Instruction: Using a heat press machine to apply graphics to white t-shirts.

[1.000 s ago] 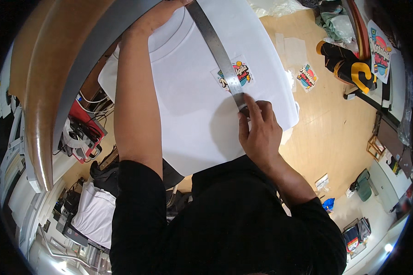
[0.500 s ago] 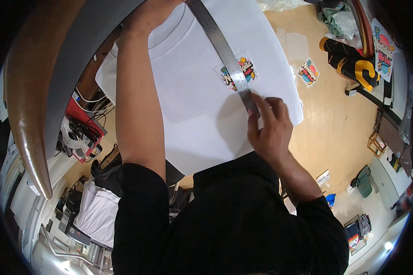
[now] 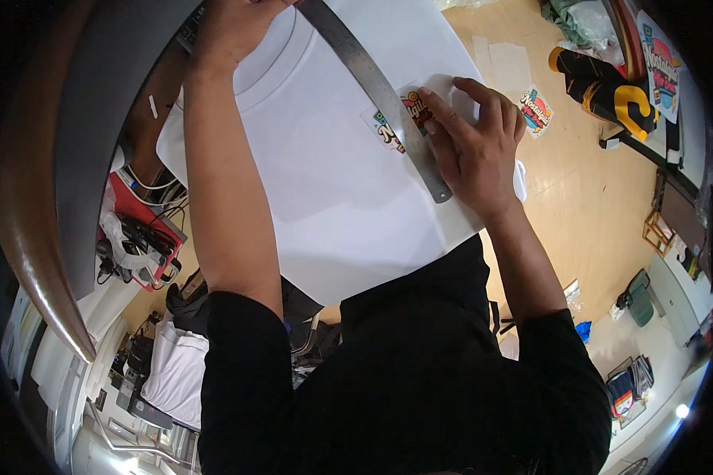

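Note:
A white T-shirt [image 3: 325, 214] lies spread out below me, its curved neckline towards the upper left. Slantwise across it runs a steel ruler [image 3: 364, 71], covering part of a colourful print on clear film [image 3: 384, 131]. At the upper edge my left hand [image 3: 234, 36] is closed at the ruler's far end, its fingers partly cut off by the picture's edge. My right hand [image 3: 479, 146] rests over the film's right part, just right of the ruler. Its fingers are apart and nothing shows between them; they hide some of the print.
A second print [image 3: 535, 113] lies right of the shirt, on the pale wooden surface [image 3: 562, 206]. Beyond it is a black and yellow bundle [image 3: 602, 95]. A large grey machine part with a brown curved edge [image 3: 36, 261] looms at left, above cables and a red box [image 3: 127, 198].
My right hand has let go of the ruler's near end and moved up onto the film. The ruler and my left hand have shifted slightly left in the picture.

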### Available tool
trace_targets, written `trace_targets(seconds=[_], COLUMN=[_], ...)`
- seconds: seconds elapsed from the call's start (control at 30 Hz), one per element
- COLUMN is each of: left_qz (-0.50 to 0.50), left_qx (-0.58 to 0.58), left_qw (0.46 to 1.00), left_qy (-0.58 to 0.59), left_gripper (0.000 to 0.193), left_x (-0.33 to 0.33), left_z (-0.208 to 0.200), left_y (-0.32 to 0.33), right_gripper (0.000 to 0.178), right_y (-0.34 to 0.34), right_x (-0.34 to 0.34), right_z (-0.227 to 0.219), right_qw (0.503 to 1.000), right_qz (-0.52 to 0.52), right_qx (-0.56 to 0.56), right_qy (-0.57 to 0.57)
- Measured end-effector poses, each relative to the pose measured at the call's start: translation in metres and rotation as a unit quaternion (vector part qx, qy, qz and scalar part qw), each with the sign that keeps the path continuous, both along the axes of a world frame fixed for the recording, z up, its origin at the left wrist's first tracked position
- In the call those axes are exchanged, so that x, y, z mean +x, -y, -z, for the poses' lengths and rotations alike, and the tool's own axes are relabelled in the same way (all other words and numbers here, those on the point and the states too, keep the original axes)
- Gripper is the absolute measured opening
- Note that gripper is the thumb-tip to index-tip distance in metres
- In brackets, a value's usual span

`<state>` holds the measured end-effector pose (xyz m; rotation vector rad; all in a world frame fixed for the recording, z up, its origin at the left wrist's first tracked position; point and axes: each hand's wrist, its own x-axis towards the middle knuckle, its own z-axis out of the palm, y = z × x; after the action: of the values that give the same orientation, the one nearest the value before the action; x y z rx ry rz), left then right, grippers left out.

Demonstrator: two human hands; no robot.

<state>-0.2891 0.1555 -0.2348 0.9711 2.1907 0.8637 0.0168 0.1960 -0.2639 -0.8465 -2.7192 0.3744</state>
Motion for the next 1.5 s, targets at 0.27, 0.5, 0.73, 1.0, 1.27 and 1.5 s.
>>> trace_targets(seconds=[0.27,0.5,0.73,1.0,1.27,1.5], left_qz=[-0.061,0.104,0.136,0.135,0.140,0.141], left_qx=[-0.032,-0.002,0.030,0.050,0.049,0.046], left_qw=[0.985,0.935,0.931,0.929,0.932,0.931], left_qy=[-0.155,-0.339,-0.338,-0.341,-0.332,-0.334], left_gripper=[0.044,0.069,0.081,0.075,0.073,0.073], left_x=[0.025,0.095,0.087,0.085,0.084,0.086], left_z=[-0.018,0.021,0.048,0.055,0.055,0.055], left_y=[-0.003,0.041,0.060,0.062,0.063,0.063], right_gripper=[0.032,0.034,0.036,0.035,0.040,0.039], right_y=[0.004,0.003,0.005,0.006,0.005,0.004], right_x=[-0.002,0.001,-0.005,-0.005,-0.001,-0.001], right_z=[0.002,0.002,0.006,0.006,0.004,0.004], right_qw=[1.000,1.000,0.999,0.999,1.000,0.999], right_qz=[0.001,0.014,0.027,0.031,0.016,0.021], right_qx=[-0.020,-0.019,0.001,-0.008,-0.013,-0.015], right_qy=[0.000,-0.002,-0.022,-0.025,-0.018,-0.026])
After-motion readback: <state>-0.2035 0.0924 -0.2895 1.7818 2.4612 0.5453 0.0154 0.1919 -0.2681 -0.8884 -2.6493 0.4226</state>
